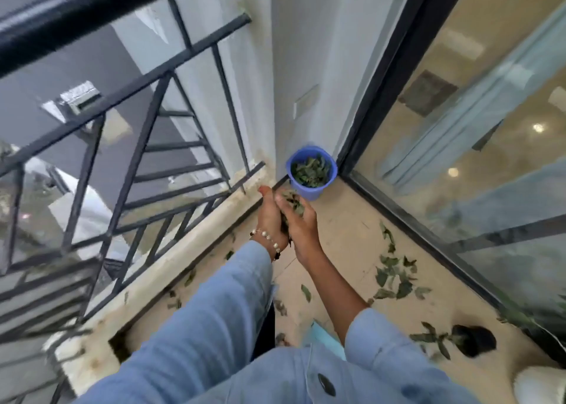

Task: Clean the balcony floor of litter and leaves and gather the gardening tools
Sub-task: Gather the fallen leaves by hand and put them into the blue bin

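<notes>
Both hands cup a clump of green leaves (pixel 294 203) just in front of a round blue plastic bucket (pixel 311 172) standing in the balcony corner, already holding leaves. The left hand (pixel 271 217) and right hand (pixel 301 224) press together, each grip curled around the clump. More loose fallen leaves (pixel 395 276) lie on the beige tiled floor (pixel 346 235), nearer the camera than the bucket.
</notes>
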A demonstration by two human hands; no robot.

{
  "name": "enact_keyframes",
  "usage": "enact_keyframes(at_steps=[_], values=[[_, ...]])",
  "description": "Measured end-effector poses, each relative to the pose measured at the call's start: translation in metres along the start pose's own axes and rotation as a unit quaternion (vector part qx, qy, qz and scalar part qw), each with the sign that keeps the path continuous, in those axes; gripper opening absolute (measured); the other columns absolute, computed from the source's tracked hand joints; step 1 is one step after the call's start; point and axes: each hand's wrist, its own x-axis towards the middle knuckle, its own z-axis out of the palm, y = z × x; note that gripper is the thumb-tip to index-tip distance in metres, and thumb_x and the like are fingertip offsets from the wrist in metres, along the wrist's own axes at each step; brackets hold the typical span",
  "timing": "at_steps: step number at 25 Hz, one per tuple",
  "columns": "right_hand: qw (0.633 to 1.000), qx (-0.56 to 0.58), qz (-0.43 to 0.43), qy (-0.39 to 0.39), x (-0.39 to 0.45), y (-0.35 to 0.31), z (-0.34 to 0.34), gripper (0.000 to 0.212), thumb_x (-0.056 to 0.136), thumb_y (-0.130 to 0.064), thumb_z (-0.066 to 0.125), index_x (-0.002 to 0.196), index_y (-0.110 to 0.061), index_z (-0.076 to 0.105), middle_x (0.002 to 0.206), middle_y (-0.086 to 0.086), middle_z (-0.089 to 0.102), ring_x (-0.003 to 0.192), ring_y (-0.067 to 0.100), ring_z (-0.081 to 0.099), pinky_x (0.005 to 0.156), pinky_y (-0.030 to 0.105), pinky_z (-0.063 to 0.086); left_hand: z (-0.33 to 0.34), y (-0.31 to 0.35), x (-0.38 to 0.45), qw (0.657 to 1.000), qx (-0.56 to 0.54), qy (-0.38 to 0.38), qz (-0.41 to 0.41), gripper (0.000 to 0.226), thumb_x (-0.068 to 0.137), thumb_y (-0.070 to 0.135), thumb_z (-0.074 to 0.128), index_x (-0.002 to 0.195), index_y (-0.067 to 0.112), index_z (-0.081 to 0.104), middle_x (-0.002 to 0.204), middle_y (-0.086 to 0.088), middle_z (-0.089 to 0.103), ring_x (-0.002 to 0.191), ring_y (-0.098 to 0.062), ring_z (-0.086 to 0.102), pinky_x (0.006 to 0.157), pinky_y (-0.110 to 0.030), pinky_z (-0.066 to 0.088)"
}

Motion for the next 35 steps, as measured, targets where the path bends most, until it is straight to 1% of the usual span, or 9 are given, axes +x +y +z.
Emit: enact_keyframes(at_steps=[7, 11, 16, 19, 21, 25, 27, 31, 35], values=[[0.989, 0.024, 0.088, 0.119, 0.161, -0.027, -0.004, 0.073, 0.053, -0.048, 0.082, 0.117, -0.019, 0.063, 0.106, 0.008, 0.071, 0.097, 0.023, 0.068, 0.089, 0.049, 0.054, 0.074, 0.069, 0.132, 0.984, 0.095, -0.089, -0.125, 0.063, 0.1, 0.054, 0.019, 0.123, 0.012, 0.06, 0.117, -0.011, 0.066, 0.103, -0.024, 0.062, 0.088, -0.034, 0.051], [0.977, 0.028, 0.125, 0.168, 0.226, -0.032, -0.019, 0.055, 0.053, -0.043, 0.082, 0.103, -0.025, 0.067, 0.106, 0.008, 0.07, 0.096, 0.025, 0.068, 0.087, 0.049, 0.055, 0.109, 0.091, 0.189, 0.974, 0.165, -0.068, -0.141, 0.047, 0.103, 0.043, 0.025, 0.118, 0.018, 0.061, 0.098, -0.002, 0.069, 0.083, -0.015, 0.065, 0.06, -0.026, 0.054], [0.964, -0.001, 0.148, 0.221, 0.32, -0.004, -0.054, 0.043, 0.068, -0.037, 0.08, 0.107, -0.027, 0.066, 0.114, 0.006, 0.066, 0.103, 0.022, 0.064, 0.092, 0.043, 0.053, 0.148, 0.066, 0.291, 0.947, 0.282, -0.051, -0.142, 0.022, 0.099, 0.021, 0.043, 0.099, 0.019, 0.065, 0.08, 0.001, 0.069, 0.076, -0.016, 0.061, 0.058, -0.027, 0.051], [0.966, -0.068, 0.132, 0.211, 0.403, 0.049, -0.077, 0.042, 0.081, -0.031, 0.073, 0.119, -0.014, 0.063, 0.116, 0.004, 0.065, 0.107, 0.02, 0.061, 0.094, 0.03, 0.048, 0.152, 0.035, 0.383, 0.933, 0.333, -0.062, -0.123, 0.04, 0.094, 0.001, 0.036, 0.124, 0.013, 0.06, 0.084, 0.0, 0.067, 0.07, -0.01, 0.061, 0.057, -0.023, 0.051], [0.972, -0.112, 0.105, 0.18, 0.461, 0.089, -0.09, 0.045, 0.086, -0.033, 0.068, 0.125, -0.013, 0.058, 0.122, 0.005, 0.061, 0.114, 0.022, 0.056, 0.096, 0.025, 0.043, 0.149, 0.009, 0.451, 0.91, 0.399, -0.077, -0.084, 0.049, 0.092, -0.01, 0.031, 0.132, 0.007, 0.052, 0.096, -0.007, 0.065, 0.076, -0.015, 0.064, 0.065, -0.024, 0.053], [0.944, -0.259, 0.096, 0.179, 0.539, 0.169, -0.107, 0.067, 0.092, -0.048, 0.05, 0.146, -0.012, 0.033, 0.15, 0.013, 0.033, 0.139, 0.027, 0.029, 0.114, 0.039, 0.022, 0.126, -0.025, 0.558, 0.843, 0.53, -0.097, 0.002, 0.047, 0.095, -0.008, 0.041, 0.141, 0.004, 0.041, 0.124, -0.006, 0.053, 0.119, -0.024, 0.052, 0.093, -0.028, 0.041], [0.913, -0.375, 0.084, 0.138, 0.553, 0.201, -0.114, 0.061, 0.09, -0.032, 0.044, 0.144, -0.006, 0.034, 0.15, 0.019, 0.031, 0.141, 0.032, 0.026, 0.113, 0.038, 0.017, 0.106, -0.036, 0.586, 0.789, 0.603, -0.108, 0.042, 0.046, 0.095, -0.002, 0.044, 0.14, 0.0, 0.039, 0.131, -0.006, 0.048, 0.126, -0.025, 0.046, 0.1, -0.025, 0.036], [0.909, -0.399, 0.107, -0.055, 0.545, 0.226, -0.113, 0.057, 0.082, 0.003, 0.049, 0.138, -0.004, 0.043, 0.13, 0.021, 0.052, 0.121, 0.036, 0.049, 0.097, 0.038, 0.041, 0.091, -0.048, 0.59, 0.682, 0.72, -0.126, 0.008, 0.057, 0.094, -0.008, 0.041, 0.148, 0.005, 0.03, 0.15, -0.015, 0.037, 0.139, -0.03, 0.036, 0.11, -0.028, 0.028], [0.938, -0.311, 0.128, 0.08, 0.499, 0.197, -0.118, 0.048, 0.086, 0.006, 0.045, 0.133, -0.002, 0.049, 0.127, 0.019, 0.057, 0.117, 0.033, 0.053, 0.091, 0.034, 0.04, 0.098, -0.038, 0.553, 0.675, 0.732, -0.09, 0.026, 0.051, 0.094, -0.007, 0.043, 0.143, 0.006, 0.04, 0.148, -0.012, 0.042, 0.137, -0.026, 0.04, 0.106, -0.023, 0.031]])
